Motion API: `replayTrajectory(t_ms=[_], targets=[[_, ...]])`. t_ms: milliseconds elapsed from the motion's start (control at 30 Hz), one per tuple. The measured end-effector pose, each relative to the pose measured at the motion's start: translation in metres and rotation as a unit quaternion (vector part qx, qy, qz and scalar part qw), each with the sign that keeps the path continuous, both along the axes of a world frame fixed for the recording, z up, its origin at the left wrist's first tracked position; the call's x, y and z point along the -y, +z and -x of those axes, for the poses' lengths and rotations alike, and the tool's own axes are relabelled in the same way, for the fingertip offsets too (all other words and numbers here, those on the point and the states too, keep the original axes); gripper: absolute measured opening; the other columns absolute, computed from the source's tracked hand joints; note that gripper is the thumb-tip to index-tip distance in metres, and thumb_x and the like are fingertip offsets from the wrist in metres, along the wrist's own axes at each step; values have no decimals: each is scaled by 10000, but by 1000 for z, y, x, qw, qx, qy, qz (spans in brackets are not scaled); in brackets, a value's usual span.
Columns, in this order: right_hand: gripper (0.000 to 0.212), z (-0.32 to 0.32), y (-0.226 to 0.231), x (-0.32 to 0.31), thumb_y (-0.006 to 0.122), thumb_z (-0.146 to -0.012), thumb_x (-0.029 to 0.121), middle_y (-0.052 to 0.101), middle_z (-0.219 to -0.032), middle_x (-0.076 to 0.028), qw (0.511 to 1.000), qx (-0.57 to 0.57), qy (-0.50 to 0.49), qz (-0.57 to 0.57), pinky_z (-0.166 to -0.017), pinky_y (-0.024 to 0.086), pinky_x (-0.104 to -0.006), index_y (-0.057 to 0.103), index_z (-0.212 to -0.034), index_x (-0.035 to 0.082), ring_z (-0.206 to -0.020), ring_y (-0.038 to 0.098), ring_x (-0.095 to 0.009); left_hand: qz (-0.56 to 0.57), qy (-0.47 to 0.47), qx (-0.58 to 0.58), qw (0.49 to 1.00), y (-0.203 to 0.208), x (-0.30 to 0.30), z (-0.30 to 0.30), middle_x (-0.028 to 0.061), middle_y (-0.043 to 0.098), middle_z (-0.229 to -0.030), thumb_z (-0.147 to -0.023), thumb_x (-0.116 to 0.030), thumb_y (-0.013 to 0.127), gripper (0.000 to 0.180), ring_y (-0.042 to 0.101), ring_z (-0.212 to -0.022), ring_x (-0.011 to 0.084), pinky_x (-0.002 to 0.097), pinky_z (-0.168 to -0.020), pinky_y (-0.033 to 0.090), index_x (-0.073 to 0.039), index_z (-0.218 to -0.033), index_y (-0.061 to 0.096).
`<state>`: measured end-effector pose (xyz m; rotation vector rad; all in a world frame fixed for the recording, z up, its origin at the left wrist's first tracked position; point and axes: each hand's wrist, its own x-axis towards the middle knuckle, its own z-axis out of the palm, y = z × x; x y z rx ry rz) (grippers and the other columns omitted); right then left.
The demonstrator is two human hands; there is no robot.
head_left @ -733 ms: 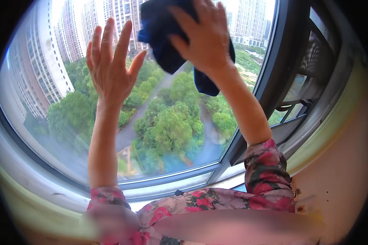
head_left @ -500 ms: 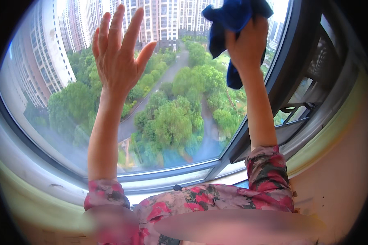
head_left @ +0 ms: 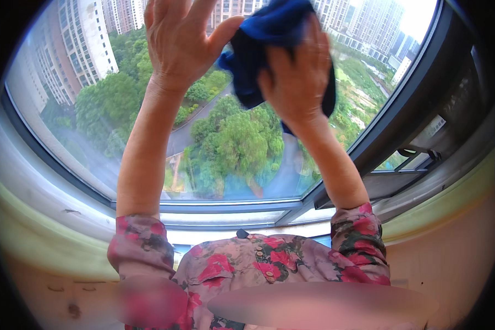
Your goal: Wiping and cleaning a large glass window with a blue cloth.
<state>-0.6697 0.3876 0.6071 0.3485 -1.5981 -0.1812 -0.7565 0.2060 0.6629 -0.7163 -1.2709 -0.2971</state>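
A large window pane fills the view in front of me. My left hand is raised against the glass at the upper left, palm forward, thumb stretched toward the cloth; its fingertips run out of the picture. A dark blue cloth lies bunched against the pane at upper centre. My right hand holds that cloth, fingers over its folds, slightly blurred by motion. Part of the cloth hangs out past the wrist, and the two hands are close together but apart.
A dark window frame slants down the right side, with an opened window section beyond it. Along the bottom of the glass runs a pale sill. Tall buildings and trees show outside. Cream-coloured wall edging curves at lower left.
My right hand has moved left with the blue cloth, closer to my left hand. The left hand has shifted up and slightly right in view. The whole view has also shifted.
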Motion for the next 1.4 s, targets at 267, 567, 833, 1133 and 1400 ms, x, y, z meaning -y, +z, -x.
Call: replayTrajectory(t_ms=[267,567,833,1133,1400], targets=[[474,-21,-8,-53,695,-664,231,438,-1332,-257,996,2,-44,80,-1104,223,-596,644,-1122,121,-1333,316,-467,-1,-70,60,996,1,-9,4,171,407,-1445,-902,-694,309,795,352,-1346,383,532,-1085,262,-120,-1446,392],[334,5,23,59,540,-877,174,440,-1352,-282,998,42,53,13,-1095,304,-501,593,-1173,29,-1312,369,-442,0,-228,-81,970,-24,-5,-23,283,343,-1450,-981,-545,273,760,329,-1358,393,488,-1108,236,65,-1434,272],[341,-6,29,24,646,-764,76,505,-1347,-189,887,274,368,-49,-1076,359,-450,651,-1105,85,-1297,440,-337,-22,-256,80,963,-87,-18,-26,223,296,-1503,-889,-673,400,790,267,-1387,402,513,-1102,168,-79,-1409,435],[319,28,26,6,537,-939,222,598,-1289,-85,977,-78,199,-14,-1085,346,-503,608,-1239,139,-1269,504,-276,-53,-23,101,993,-68,-31,-30,182,306,-1478,-719,-602,660,761,240,-1366,420,589,-1005,232,-237,-1363,485],[302,27,26,1,575,-896,165,591,-1294,-43,987,-62,145,-40,-1113,300,-449,654,-1187,151,-1280,491,-233,-120,36,7,992,-47,86,22,294,249,-1489,-847,-432,658,891,241,-1371,477,552,-1096,213,66,-1453,235]])
